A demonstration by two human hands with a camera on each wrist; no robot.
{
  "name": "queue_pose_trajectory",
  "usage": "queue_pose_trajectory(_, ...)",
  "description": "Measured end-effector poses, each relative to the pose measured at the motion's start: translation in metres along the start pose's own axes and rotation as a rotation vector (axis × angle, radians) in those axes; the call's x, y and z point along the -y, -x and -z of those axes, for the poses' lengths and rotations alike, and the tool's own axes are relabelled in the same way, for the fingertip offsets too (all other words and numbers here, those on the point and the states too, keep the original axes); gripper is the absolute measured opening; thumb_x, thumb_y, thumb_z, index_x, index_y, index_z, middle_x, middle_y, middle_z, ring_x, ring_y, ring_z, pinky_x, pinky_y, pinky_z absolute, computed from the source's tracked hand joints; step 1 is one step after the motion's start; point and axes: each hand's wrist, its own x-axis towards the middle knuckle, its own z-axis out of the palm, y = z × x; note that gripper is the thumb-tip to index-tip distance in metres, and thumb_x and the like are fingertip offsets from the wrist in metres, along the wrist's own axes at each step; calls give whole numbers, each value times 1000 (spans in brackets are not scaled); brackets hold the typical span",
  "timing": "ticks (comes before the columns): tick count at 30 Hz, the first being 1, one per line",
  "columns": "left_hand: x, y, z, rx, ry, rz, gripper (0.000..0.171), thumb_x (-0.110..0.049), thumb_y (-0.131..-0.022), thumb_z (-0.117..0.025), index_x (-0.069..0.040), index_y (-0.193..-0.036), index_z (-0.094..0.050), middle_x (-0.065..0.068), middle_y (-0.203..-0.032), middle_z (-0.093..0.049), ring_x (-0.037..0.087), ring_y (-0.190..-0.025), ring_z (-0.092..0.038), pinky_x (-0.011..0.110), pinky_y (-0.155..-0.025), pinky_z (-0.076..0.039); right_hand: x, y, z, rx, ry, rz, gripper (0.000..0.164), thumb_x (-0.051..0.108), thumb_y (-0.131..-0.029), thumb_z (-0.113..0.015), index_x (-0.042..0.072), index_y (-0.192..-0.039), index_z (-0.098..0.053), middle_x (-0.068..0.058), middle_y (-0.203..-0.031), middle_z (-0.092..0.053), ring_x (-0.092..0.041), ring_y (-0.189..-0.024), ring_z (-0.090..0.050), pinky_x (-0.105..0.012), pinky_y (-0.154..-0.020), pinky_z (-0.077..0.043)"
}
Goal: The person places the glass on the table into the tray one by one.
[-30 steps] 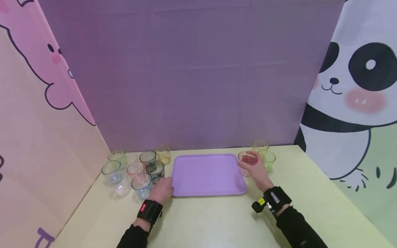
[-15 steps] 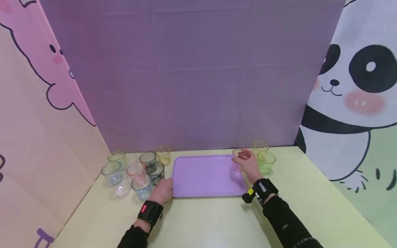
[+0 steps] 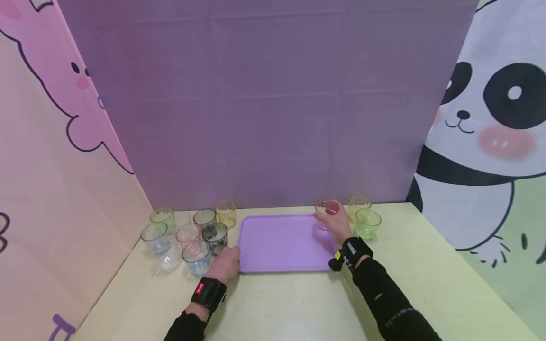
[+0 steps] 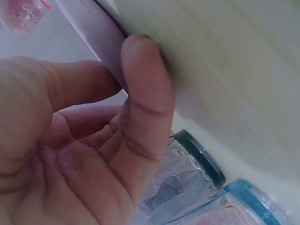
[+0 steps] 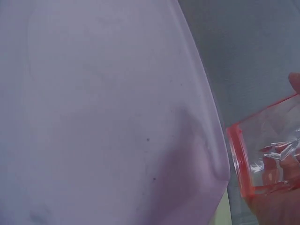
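Note:
A purple tray [image 3: 281, 246] lies flat on the table. My left hand [image 3: 224, 265] pinches its left edge near the front corner; in the left wrist view, thumb and fingers close on the tray's rim [image 4: 101, 35]. Over the tray's back right corner, my right hand [image 3: 337, 222] holds a clear glass with a pink tint [image 3: 321, 209], its fingers curled round the side. The right wrist view shows this glass [image 5: 240, 157] with its red-edged base beside the tray's edge. Whether the glass touches the tray cannot be told.
Several tinted glasses stand left of the tray, among them a dark grey one [image 3: 215, 235], a blue one [image 3: 197, 258] and a yellow one [image 3: 226, 214]. A green glass [image 3: 367, 225] and a yellow glass [image 3: 359, 205] stand behind my right hand. A purple wall [image 3: 273, 104] backs the table.
My right hand has carried the pink glass leftward and slightly back, from beside the tray to over its back right corner. The left hand keeps its pinch on the tray.

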Motion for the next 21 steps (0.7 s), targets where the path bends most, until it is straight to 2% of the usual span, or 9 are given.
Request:
queue_pose_trajectory(6,1,1,-4,8,9,7,7,4,-77,-57,-2,-80,-59,9,-69,-57,20,-61,-52,34,-54,-44,-5,-5,0,33,47,-12,85,25,-67,-80,6,-135,-33,-14,-129,-45,-29,-120,-42,-39,-100,-35)
queue_pose_trajectory(11,1,-1,-2,8,-1,16,7,4,-76,-57,-2,-78,-59,7,-67,-55,18,-58,-50,32,-51,-43,-3,-11,-2,72,58,4,87,26,-68,-80,5,-137,-31,-16,-133,-43,-32,-122,-40,-41,-101,-34)
queue_pose_trajectory(16,-1,-2,1,11,-13,19,7,5,-76,-58,-1,-79,-59,9,-68,-56,19,-59,-51,33,-52,-44,-1,-19,-5,78,130,-8,87,30,-65,-81,9,-136,-34,-15,-132,-44,-31,-120,-42,-40,-100,-35)
queue_pose_trajectory(21,-2,0,1,18,-17,28,7,4,-76,-58,-2,-79,-59,8,-68,-57,19,-60,-52,33,-52,-44,-1,-21,-7,93,168,-28,90,34,-62,-82,8,-134,-36,-15,-129,-47,-31,-120,-42,-40,-99,-36)
